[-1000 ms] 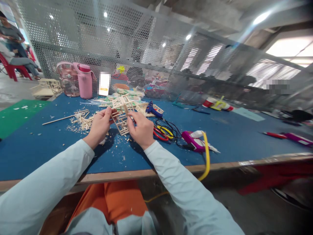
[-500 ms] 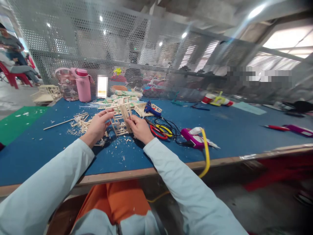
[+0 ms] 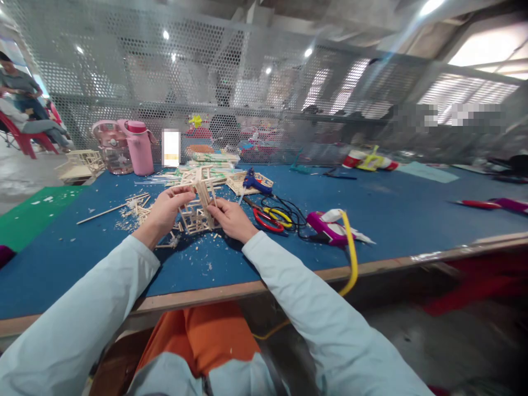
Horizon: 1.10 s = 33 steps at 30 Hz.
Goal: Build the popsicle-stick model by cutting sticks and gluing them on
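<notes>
Between my two hands is a small openwork model of thin wooden sticks point(image 3: 205, 199), tilted just over the blue table point(image 3: 231, 264). My left hand point(image 3: 165, 212) grips its upper left side, fingers curled and partly hidden by the sticks. On the right edge, my right hand point(image 3: 233, 218) pinches the sticks between thumb and fingers. Loose sticks and shavings point(image 3: 138, 212) lie left of my left hand. Behind the model rest a flat stick frame point(image 3: 237, 184) and a blue glue gun point(image 3: 256, 181). Red-handled scissors point(image 3: 268, 220) lie just right of my right hand.
A purple glue gun point(image 3: 330, 228) with a yellow strap lies near the front edge, black cords beside it. A pink bottle point(image 3: 140, 148) and a clear jug point(image 3: 115, 151) stand at the back left. A perforated metal screen point(image 3: 198, 71) rises behind. People sit and stand at far left.
The stick model has turned and shifted slightly left in my hands. Both hands still hold it. The whole view has shifted a little.
</notes>
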{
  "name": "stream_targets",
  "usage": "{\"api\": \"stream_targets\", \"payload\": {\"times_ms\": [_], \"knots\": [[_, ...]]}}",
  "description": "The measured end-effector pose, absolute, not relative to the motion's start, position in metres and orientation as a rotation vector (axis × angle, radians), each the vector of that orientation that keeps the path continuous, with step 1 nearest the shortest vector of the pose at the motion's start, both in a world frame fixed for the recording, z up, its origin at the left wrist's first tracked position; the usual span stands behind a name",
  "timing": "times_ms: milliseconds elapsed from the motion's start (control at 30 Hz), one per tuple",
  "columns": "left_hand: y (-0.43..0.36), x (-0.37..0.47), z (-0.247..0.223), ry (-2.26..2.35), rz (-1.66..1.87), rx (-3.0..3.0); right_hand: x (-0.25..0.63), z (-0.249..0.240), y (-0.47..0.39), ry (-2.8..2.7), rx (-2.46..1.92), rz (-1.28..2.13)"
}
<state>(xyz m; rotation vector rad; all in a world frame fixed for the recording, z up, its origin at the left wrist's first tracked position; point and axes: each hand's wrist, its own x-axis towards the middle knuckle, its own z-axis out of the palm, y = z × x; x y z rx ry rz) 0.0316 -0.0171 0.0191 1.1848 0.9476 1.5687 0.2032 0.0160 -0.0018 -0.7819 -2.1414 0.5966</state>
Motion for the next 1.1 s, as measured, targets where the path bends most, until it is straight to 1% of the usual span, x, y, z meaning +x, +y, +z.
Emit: {"api": "stream_targets", "payload": {"times_ms": [133,500,767,967,1100], "knots": [[-0.017,0.033,0.019,0.971,1.587,1.249,0.203,0.0,0.014,-2.157,-0.812,0.579],[-0.011,0.032,0.012,1.016,1.683,1.15,0.203,0.0,0.014,-2.159,-0.806,0.571],[-0.015,0.034,0.017,1.007,1.67,1.124,0.203,0.0,0.014,-2.164,-0.813,0.578],[-0.023,0.035,0.023,0.874,1.612,1.023,0.203,-0.001,0.015,-2.164,-0.815,0.554],[-0.025,0.034,0.02,0.92,1.598,1.051,0.203,0.0,0.015,-2.169,-0.818,0.552]]}}
